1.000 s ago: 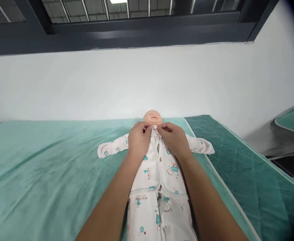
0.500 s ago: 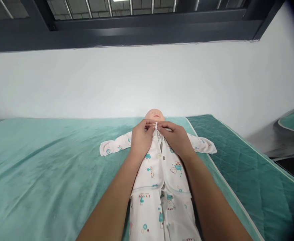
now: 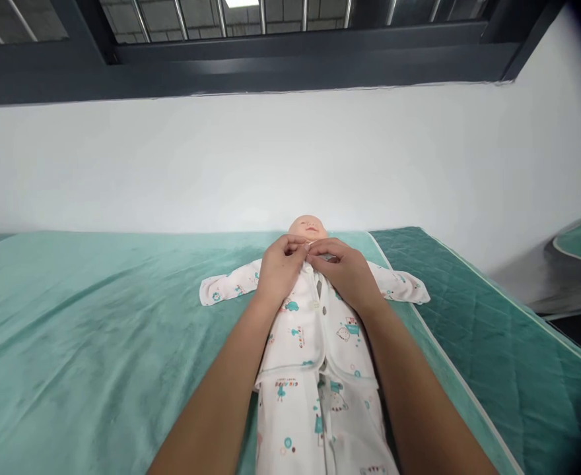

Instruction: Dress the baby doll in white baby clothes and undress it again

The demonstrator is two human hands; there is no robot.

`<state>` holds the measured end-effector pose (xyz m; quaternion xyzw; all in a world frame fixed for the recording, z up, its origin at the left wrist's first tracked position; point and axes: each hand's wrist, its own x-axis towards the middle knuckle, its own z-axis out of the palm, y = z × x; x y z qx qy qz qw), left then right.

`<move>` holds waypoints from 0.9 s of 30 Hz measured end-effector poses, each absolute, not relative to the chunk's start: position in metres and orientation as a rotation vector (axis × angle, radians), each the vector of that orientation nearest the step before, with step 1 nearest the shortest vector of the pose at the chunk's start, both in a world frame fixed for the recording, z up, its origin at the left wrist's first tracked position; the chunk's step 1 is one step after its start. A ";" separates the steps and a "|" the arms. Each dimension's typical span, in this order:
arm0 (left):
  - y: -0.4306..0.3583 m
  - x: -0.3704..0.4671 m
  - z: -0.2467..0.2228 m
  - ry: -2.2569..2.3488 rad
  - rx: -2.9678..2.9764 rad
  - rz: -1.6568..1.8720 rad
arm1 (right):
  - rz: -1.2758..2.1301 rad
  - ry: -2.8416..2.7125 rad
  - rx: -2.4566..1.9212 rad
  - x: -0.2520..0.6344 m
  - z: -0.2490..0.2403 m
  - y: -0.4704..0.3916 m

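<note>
A baby doll (image 3: 308, 226) lies on its back with its head toward the wall. It wears a white printed baby jacket (image 3: 295, 330), sleeves spread to both sides, over matching trousers (image 3: 290, 422). At the jacket's neckline my left hand (image 3: 281, 267) pinches the collar edge. My right hand (image 3: 342, 270) pinches the other collar edge, its fingertips touching those of the left. Whatever fastener lies between the fingertips is hidden. Below the hands the front edges hang slightly apart, with a dark snap (image 3: 324, 310) showing on the right edge.
A light green sheet (image 3: 97, 343) with soft wrinkles covers the surface under the doll. To the right is a darker quilted green pad (image 3: 508, 356). A white wall (image 3: 271, 152) rises just behind the doll's head, below a dark window frame (image 3: 295, 63).
My fingertips have come closer together at the collar, and the white edge seen between them before is now covered. The camera view has shifted very slightly.
</note>
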<state>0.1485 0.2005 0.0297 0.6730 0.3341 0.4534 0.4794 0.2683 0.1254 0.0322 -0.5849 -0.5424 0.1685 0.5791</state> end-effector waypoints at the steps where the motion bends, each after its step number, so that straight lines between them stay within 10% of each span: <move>1: 0.201 0.149 0.029 0.804 1.615 1.101 | 0.396 -1.263 -1.369 0.268 0.032 0.125; 27: 0.201 0.142 0.032 0.596 1.368 0.998 | 0.444 -1.275 -1.455 0.269 0.034 0.124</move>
